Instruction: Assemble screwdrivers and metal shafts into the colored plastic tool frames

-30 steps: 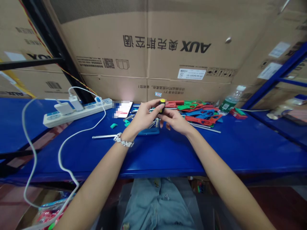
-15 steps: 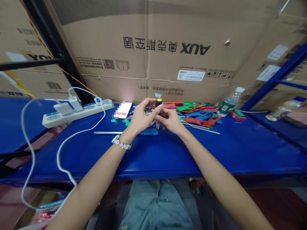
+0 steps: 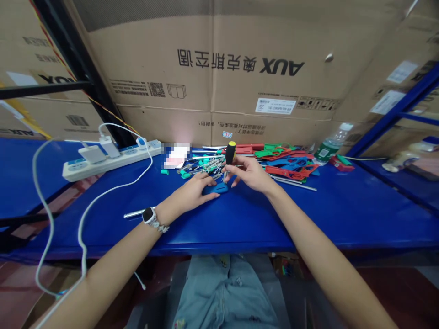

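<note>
My left hand [image 3: 192, 192] lies low over a blue plastic piece [image 3: 220, 188] with a slot in it, its fingers closed around the left part and holding it against the table. A metal rod [image 3: 133, 213] comes out to the left from under my left wrist. In my right hand [image 3: 252, 176], the fingers pinch the shaft of a screwdriver [image 3: 230, 154] with a black and yellow handle. The screwdriver stands nearly upright, its lower end at the right end of the blue piece. Whether its tip sits on a screw cannot be made out.
Metal parts [image 3: 212, 164] and green bits are piled behind my hands. Red, green and blue plastic pieces [image 3: 291, 164] lie to the right, near a water bottle [image 3: 327, 148]. A power strip [image 3: 113, 160] with white cables and a phone [image 3: 175, 155] are at the left.
My left hand has left the screwdriver handle and dropped onto the blue piece, whose rod now slants down to the left. My right hand has kept hold of the screwdriver, now upright.
</note>
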The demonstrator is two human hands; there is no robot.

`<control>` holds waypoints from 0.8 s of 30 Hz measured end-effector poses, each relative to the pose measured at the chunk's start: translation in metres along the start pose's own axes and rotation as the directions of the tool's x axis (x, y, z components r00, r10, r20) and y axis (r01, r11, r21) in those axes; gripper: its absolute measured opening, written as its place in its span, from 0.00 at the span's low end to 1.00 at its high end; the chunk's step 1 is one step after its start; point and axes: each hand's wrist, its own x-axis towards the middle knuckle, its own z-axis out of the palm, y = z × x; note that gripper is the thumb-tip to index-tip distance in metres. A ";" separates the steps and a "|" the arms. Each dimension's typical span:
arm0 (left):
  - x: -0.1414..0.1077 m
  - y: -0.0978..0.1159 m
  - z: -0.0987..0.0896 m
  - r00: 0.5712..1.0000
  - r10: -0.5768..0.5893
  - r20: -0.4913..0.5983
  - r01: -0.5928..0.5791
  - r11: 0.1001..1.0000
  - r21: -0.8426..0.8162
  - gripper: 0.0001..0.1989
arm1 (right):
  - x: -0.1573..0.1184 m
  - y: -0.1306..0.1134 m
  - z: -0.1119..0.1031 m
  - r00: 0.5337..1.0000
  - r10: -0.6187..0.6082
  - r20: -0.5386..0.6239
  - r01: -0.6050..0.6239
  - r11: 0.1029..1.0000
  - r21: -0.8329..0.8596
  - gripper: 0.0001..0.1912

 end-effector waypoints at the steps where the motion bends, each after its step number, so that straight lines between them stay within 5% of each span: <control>1: -0.001 -0.002 0.003 1.000 0.006 -0.006 -0.006 1.000 -0.007 0.13 | 0.001 0.001 0.002 0.999 -0.006 -0.032 0.006 1.000 -0.013 0.23; 9: 0.003 -0.005 0.007 0.998 0.052 -0.018 -0.053 0.998 -0.042 0.15 | 0.003 0.017 0.021 0.961 -0.066 -0.268 0.041 0.994 -0.098 0.26; 18: 0.003 -0.006 0.008 0.998 0.066 -0.005 -0.066 0.998 -0.025 0.15 | 0.000 0.008 -0.002 1.000 -0.002 -0.031 0.002 1.000 0.009 0.22; 24: 0.004 -0.007 0.007 0.998 0.059 0.019 -0.058 0.998 -0.038 0.18 | 0.004 0.008 0.003 0.962 -0.044 -0.271 0.023 0.997 -0.080 0.24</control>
